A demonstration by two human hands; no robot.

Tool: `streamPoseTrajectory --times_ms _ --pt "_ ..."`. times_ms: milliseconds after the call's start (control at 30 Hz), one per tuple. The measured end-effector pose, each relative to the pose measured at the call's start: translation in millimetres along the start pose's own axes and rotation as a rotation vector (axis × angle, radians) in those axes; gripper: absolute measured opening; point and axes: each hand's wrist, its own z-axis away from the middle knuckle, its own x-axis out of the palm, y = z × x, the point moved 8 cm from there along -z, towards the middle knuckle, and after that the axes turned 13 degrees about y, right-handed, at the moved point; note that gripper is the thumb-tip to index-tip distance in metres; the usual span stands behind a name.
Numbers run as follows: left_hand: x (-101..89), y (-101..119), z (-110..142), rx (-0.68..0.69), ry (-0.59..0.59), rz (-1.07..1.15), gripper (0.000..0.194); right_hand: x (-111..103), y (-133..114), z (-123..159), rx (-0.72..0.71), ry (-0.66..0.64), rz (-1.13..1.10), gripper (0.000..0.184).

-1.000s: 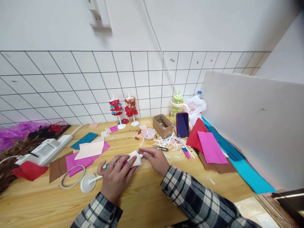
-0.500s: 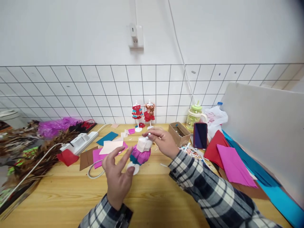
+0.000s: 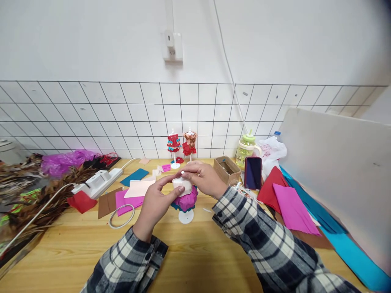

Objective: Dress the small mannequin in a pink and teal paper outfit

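A miniature dress form (image 3: 182, 187) stands between my hands, its bodice white and its puffed skirt (image 3: 187, 200) magenta with a teal edge below. Its round white base (image 3: 186, 217) shows under the skirt. My left hand (image 3: 157, 199) grips the bodice from the left, thumb on the front and fingers behind the top. My right hand (image 3: 207, 179) pinches around the small white neck knob (image 3: 183, 173). The fingers at the back of the form are partly hidden.
Two dressed miniature forms, one red (image 3: 174, 143) and one red-brown (image 3: 190, 144), stand at the wall. A cardboard box (image 3: 227, 170), phone (image 3: 253, 173) and coloured paper (image 3: 296, 207) lie right. Paper sheets (image 3: 139, 189), a cable loop (image 3: 122, 226), power strip (image 3: 99, 182) and feathers (image 3: 55, 199) lie left.
My left hand, spread and apart before, has moved in and taken hold of the bodice. The form has turned more upright, its base shifting right. My right hand stays at the neck.
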Motion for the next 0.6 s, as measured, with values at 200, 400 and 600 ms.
streamPoseTrajectory --times_ms 200,400,600 --pt "5.4 -4 0 -0.019 -0.06 0.072 0.053 -4 46 39 0.238 0.091 -0.183 0.056" --pt "17.2 1 -1 -0.016 -0.119 0.076 0.056 -7 58 43 0.244 0.194 -0.158 0.038" --pt "19.2 2 -1 0.01 -0.091 -0.002 0.055 -10 58 45 0.212 0.248 -0.179 0.033"
